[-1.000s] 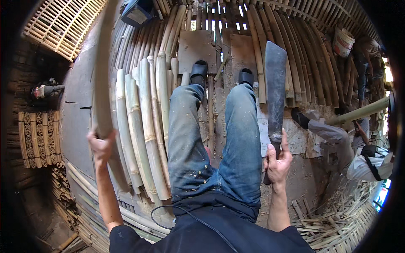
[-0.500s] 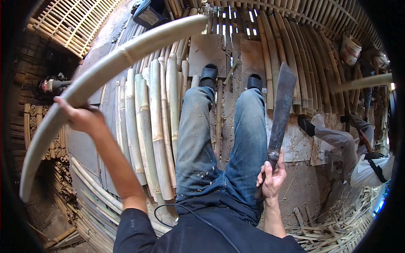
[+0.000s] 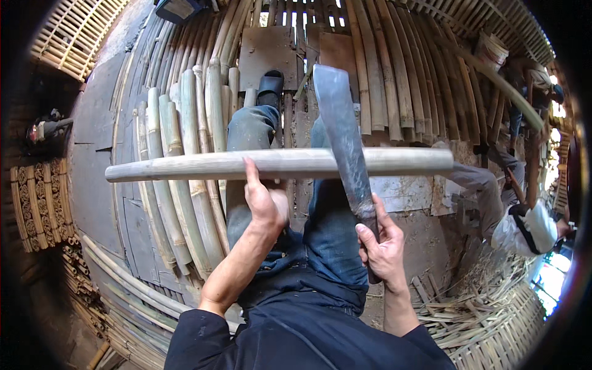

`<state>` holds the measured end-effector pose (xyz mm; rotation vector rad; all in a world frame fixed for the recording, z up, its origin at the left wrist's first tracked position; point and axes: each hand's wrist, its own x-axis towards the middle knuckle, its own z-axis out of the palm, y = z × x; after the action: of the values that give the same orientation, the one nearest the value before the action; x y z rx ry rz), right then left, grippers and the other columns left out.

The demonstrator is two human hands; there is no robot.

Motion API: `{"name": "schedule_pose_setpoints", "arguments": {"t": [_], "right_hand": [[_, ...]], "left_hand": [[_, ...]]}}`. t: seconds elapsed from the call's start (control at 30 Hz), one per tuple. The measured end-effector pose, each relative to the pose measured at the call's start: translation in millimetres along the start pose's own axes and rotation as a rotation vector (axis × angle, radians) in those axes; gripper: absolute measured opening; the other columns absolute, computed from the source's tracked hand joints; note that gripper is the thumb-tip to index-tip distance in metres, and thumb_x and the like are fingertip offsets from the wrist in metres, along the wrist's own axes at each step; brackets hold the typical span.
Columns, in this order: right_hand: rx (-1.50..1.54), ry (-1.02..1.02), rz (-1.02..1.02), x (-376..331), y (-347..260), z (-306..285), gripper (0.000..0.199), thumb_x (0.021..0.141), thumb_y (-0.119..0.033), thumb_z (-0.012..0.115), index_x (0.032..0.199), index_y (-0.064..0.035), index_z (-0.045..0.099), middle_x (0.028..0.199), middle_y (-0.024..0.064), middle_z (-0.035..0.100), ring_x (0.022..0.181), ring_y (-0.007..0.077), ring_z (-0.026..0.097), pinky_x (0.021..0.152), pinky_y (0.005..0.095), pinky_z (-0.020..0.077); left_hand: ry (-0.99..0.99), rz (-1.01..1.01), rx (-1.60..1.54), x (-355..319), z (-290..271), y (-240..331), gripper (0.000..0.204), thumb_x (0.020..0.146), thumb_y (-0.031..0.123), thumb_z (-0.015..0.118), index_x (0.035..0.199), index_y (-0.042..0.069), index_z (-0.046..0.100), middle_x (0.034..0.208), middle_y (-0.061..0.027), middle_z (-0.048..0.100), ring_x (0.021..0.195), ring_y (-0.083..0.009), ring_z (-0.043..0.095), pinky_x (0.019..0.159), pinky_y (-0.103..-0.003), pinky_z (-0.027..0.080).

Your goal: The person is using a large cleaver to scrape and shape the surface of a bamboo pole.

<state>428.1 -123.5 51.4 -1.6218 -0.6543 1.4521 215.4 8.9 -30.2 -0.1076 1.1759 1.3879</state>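
A pale bamboo pole lies level across the view, above my thighs. My left hand grips it left of its middle, the index finger stretched along its near side. In my right hand is a machete, held by its handle with the thumb pressed along it. Its broad dark blade slants up and to the left, over the pole, and hides a short stretch of it. Whether blade and pole touch, I cannot tell.
Split bamboo lengths lie side by side to my left, and more poles lie at the far right. Bundled sticks are stacked at the left. Bamboo scraps heap up near right. Another person sits at the right.
The pole has swung from a steep slant at the left to level across my lap. My left hand has come inward with it, and the machete has tilted leftward over the pole.
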Motion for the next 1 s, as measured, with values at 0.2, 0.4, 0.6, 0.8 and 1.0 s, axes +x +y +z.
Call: {"name": "schedule_pose_setpoints", "arguments": {"t": [0.2, 0.4, 0.6, 0.8, 1.0], "right_hand": [[-0.047, 0.023, 0.014, 11, 8, -19, 0.068, 0.104, -0.005, 0.074, 0.166, -0.012, 0.048, 0.076, -0.0026, 0.062, 0.051, 0.0037, 0.05, 0.044, 0.024, 0.0398], [-0.091, 0.01, 0.005, 28, -3, -24, 0.067, 0.104, -0.004, 0.073, 0.166, -0.0112, 0.05, 0.077, -0.0048, 0.061, 0.053, 0.002, 0.048, 0.047, 0.0242, 0.0386], [-0.12, -0.015, -0.039, 35, -6, -20, 0.068, 0.103, -0.001, 0.071, 0.166, -0.0103, 0.048, 0.076, -0.0061, 0.061, 0.053, 0.0011, 0.045, 0.047, 0.0237, 0.036], [-0.16, 0.102, -0.048, 13, -11, -9, 0.07, 0.104, -0.001, 0.071, 0.168, -0.0079, 0.045, 0.089, -0.0023, 0.069, 0.058, 0.001, 0.048, 0.053, 0.0225, 0.04], [-0.398, -0.006, -0.245, 10, 11, 34, 0.074, 0.102, -0.009, 0.074, 0.169, -0.0144, 0.043, 0.119, 0.0133, 0.079, 0.098, 0.0137, 0.069, 0.088, 0.0303, 0.0567]], "left_hand": [[-0.553, -0.194, 0.739, -35, -47, 74, 0.053, 0.106, 0.036, 0.067, 0.143, -0.002, 0.064, 0.135, -0.0152, 0.073, 0.123, -0.0267, 0.071, 0.101, -0.044, 0.062], [-0.313, 1.458, 1.922, 95, -105, 296, 0.07, 0.083, 0.023, 0.088, 0.145, 0.007, 0.061, 0.128, -0.0176, 0.073, 0.129, -0.0401, 0.064, 0.119, -0.054, 0.044], [-0.397, 1.21, 2.189, 174, -189, 335, 0.035, 0.069, 0.007, 0.081, 0.103, 0.005, 0.07, 0.1, -0.0187, 0.072, 0.097, -0.0429, 0.069, 0.086, -0.052, 0.056], [-0.592, 0.912, 2.091, 63, -114, 232, 0.042, 0.065, 0.01, 0.081, 0.106, 0.005, 0.075, 0.101, -0.0195, 0.078, 0.094, -0.0392, 0.077, 0.087, -0.046, 0.064], [-0.591, 0.665, 2.042, 2, -68, 143, 0.056, 0.067, 0.013, 0.084, 0.122, 0.007, 0.071, 0.107, -0.0212, 0.077, 0.103, -0.0415, 0.075, 0.094, -0.048, 0.061]]}}
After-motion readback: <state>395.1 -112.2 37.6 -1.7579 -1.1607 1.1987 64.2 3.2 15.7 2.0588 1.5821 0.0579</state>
